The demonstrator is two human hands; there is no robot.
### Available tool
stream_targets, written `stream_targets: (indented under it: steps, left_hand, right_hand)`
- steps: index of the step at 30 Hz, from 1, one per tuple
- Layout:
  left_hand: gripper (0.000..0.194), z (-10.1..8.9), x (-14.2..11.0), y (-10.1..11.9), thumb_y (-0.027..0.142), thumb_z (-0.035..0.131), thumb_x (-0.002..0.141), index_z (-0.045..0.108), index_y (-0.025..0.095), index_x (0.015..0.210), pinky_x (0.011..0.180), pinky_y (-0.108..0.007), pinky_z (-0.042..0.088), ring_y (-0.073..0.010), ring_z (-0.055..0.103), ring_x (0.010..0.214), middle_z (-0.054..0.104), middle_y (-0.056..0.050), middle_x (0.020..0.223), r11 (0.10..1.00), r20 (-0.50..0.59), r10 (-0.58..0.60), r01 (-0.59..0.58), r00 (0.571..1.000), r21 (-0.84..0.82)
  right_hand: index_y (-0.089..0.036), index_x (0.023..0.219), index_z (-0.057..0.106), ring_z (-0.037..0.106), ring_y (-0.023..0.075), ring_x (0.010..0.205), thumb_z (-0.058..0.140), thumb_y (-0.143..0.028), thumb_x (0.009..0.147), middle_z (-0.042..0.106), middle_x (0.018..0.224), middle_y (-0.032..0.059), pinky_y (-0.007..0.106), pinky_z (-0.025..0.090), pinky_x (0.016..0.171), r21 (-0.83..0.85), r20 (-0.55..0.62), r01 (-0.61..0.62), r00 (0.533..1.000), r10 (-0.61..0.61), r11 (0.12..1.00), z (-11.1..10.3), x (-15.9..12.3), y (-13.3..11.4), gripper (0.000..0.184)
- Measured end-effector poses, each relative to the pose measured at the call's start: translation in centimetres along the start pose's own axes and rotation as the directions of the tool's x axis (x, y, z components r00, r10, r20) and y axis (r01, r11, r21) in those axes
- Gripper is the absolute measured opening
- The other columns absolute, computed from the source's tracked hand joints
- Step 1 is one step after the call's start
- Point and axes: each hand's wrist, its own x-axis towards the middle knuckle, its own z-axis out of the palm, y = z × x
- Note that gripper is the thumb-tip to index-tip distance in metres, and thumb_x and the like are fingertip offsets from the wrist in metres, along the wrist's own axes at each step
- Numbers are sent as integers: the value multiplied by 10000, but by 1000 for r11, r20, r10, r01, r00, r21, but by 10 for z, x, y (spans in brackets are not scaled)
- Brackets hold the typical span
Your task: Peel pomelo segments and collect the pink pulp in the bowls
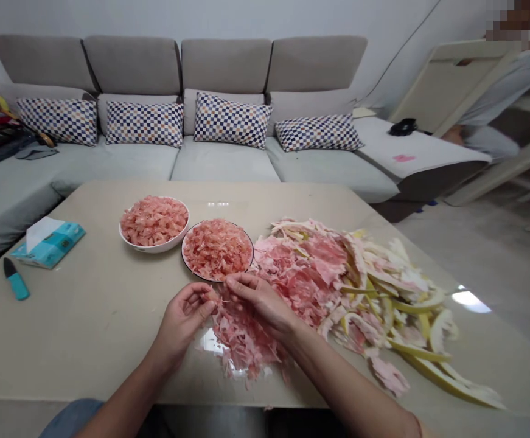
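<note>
Carrying everything within reach, the pale table (pixel 100 328) has its right side loaded with a heap of peel (pixel 387 310), whose longest rind lies near the near edge; a careless sweep of the right forearm could knock that strip to the floor. Left of the peel, pink membrane scraps (pixel 310 261) spread up to the plate and under the hands, so the likeliest trouble looks like waste straying in among the shredded flesh. Farther left stands the white bowl (pixel 157 248), piled above its rim; just beside it, nearer, the dark-rimmed plate (pixel 184 258) is heaped too, and a bump from the knuckles could shed its top layer. Both hands work at the plate's near side. The right hand (pixel 258 301) has its thumb and forefinger close together, though whether anything sits between them I cannot tell. The left hand (pixel 189 310) pinches a small piece of flesh (pixel 213 297) in a narrow grip; squeezed too hard, it would probably tear, and crumbs would drop onto the scraps below. The knife (pixel 17 280), well apart at far left, seems a lesser hazard.
</note>
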Motion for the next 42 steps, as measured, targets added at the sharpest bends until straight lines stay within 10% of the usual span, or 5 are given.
stream_targets:
  steps: [9,15,21,30,42]
  left_hand:
    - [246,-1,0,1,294,770,714,653,185,900,726,-246,465,-155,609,785,655,-25,850,998,-15,-1,0,1000,-56]
    - [240,0,-1,7,282,762,730,647,191,919,690,-223,467,-131,600,770,637,-12,857,976,39,-72,78,997,-204]
    - [253,3,-2,7,273,779,713,649,181,910,693,-238,489,-124,612,717,626,-7,825,955,75,-96,113,993,-273]
    - [209,1,-4,6,261,748,752,649,186,920,741,-263,504,-125,591,747,588,-2,816,956,112,-116,142,987,-257]
    - [201,-4,-4,0,230,699,799,640,192,988,819,-318,506,-147,586,838,593,-35,917,940,164,-172,212,971,-266]
  right_hand:
    - [-240,1103,693,591,228,1110,565,-155,843,656,1188,96,417,441,984,-769,33,424,774,-632,479,-2,14,-15,303]
    - [-242,1041,717,669,203,954,594,-197,850,733,1038,49,342,521,839,-656,192,360,930,-315,664,12,-18,-28,231]
    - [-195,824,729,666,164,709,623,-192,802,742,790,14,258,501,654,-656,69,242,962,-263,715,18,-20,-21,109]
    - [-205,803,653,595,177,741,558,-124,813,648,788,34,293,469,680,-843,176,399,838,-516,361,-7,-12,-14,125]
    - [-220,1122,669,595,220,1096,483,-84,861,654,1162,98,388,466,950,-828,149,459,733,-664,321,-8,9,-16,348]
